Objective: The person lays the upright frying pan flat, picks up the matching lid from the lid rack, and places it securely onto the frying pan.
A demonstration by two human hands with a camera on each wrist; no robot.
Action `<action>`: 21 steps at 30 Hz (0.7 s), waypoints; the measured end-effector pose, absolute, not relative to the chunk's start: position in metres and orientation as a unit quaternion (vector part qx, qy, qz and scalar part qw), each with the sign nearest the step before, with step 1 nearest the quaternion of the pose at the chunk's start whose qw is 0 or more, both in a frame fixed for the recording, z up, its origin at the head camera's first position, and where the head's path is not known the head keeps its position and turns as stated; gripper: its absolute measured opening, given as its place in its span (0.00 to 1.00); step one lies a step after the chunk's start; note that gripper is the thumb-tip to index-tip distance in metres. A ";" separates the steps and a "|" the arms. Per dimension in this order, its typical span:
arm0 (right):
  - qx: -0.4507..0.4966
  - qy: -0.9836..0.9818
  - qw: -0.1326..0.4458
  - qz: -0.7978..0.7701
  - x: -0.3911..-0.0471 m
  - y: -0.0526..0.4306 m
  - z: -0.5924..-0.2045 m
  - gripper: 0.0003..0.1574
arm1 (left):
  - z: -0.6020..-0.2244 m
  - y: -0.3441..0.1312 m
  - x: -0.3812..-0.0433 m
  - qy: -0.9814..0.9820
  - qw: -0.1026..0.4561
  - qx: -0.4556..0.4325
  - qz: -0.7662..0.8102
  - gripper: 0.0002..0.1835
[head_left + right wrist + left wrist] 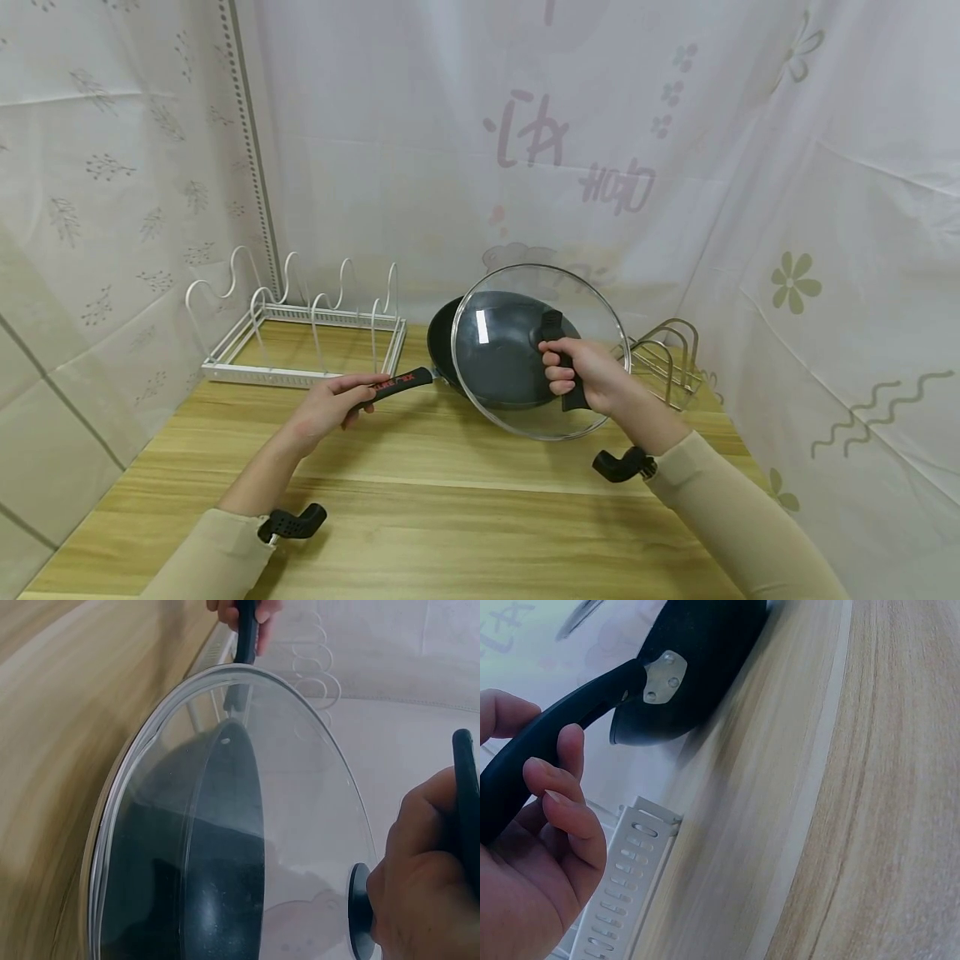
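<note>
My left hand [327, 410] grips the black handle [405, 382] of a dark frying pan [442, 332], its fingers curled round it in the left wrist view. The pan sits on the wooden table. A clear glass lid [480, 367] with a metal rim stands tilted in front of the pan and covers much of it from the head view. With curled fingers, my right hand [592, 375] holds the lid by its black handle [573, 397]. Through the glass in the right wrist view, the pan's inside [221, 847] shows. Whether lid and pan touch, I cannot tell.
On the left of the wooden table [420, 517] stands a white rack [262, 377] with several curved wire dividers. A smaller gold-coloured wire rack [697, 337] stands at the right, partly behind my right arm. Patterned white curtains [375, 167] hang behind and at the sides.
</note>
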State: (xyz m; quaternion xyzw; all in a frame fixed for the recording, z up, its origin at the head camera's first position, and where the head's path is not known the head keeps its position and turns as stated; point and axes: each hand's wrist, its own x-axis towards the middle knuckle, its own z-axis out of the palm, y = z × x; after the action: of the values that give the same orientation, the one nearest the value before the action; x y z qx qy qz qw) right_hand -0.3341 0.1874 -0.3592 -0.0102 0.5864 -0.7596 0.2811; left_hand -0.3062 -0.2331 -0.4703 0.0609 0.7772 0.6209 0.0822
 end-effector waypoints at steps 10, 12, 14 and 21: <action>-0.006 0.558 0.301 -0.774 -0.336 0.182 -0.360 0.08 | -0.472 -0.233 -0.306 0.777 0.082 0.063 0.621 0.24; -0.003 0.552 0.305 -0.776 -0.337 0.181 -0.361 0.08 | -0.472 -0.234 -0.306 0.777 0.080 0.061 0.621 0.24; 0.001 0.550 0.307 -0.777 -0.338 0.180 -0.361 0.08 | -0.473 -0.234 -0.307 0.778 0.080 0.060 0.620 0.24; 0.007 0.554 0.307 -0.774 -0.342 0.178 -0.360 0.08 | -0.473 -0.235 -0.307 0.779 0.080 0.056 0.619 0.23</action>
State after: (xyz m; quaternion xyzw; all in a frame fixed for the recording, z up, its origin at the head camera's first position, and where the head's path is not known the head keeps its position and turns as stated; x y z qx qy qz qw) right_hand -0.3420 0.1777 -0.3602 0.0074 0.5544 -0.7737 0.3066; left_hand -0.3073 -0.2346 -0.4734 0.0563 0.7794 0.6189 0.0796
